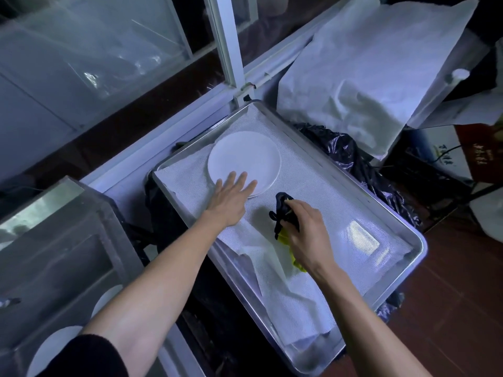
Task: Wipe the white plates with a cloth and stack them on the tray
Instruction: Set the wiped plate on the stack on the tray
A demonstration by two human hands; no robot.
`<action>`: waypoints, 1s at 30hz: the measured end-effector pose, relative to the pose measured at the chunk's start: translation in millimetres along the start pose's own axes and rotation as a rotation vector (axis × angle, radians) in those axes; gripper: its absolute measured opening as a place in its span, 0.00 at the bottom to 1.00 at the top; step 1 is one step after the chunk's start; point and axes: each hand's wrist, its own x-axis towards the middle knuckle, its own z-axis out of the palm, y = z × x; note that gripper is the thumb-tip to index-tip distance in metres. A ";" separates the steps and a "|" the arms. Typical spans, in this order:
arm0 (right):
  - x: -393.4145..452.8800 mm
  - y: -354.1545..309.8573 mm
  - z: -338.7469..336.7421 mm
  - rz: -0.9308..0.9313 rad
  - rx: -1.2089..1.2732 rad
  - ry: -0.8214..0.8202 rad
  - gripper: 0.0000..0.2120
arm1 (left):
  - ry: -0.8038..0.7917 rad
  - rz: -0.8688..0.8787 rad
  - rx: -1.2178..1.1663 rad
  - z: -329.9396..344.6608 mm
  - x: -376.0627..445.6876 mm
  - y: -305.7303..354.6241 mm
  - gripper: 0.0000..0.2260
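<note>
A small stack of white plates (245, 156) lies on the far left part of a large metal tray (402, 227) lined with white mesh cloth. My left hand (231, 197) is flat, its straight fingers resting on the near edge of the top plate. To the right, above the tray's middle, my right hand (304, 229) grips a bunched dark and yellow cloth (283, 213). More white plates (54, 346) show at the lower left, inside a metal and glass box, partly hidden by my left arm.
A metal and glass box (54, 240) stands at the lower left. A white-framed glass cabinet (109, 50) runs along the back. White fabric (367, 63) drapes over something at the upper right, with black plastic (340, 153) below it. Wooden floor (449, 295) lies to the right.
</note>
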 end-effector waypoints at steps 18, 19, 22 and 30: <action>0.4 -44.3 -1.7 -0.141 -0.070 -0.042 0.18 | 0.289 -0.113 -0.296 4.6 -88.3 -1.4 0.18; -0.1 -50.7 1.7 -0.167 -0.086 -0.046 0.18 | 0.297 -0.127 -0.323 7.3 -100.6 -5.8 0.18; -4.4 -75.6 16.5 -0.245 -0.114 -0.058 0.18 | 0.375 -0.219 -0.390 15.8 -139.9 -22.8 0.17; -34.2 -172.3 94.0 -0.445 -0.095 -0.144 0.20 | 0.495 -0.426 -0.555 57.6 -254.5 -82.8 0.14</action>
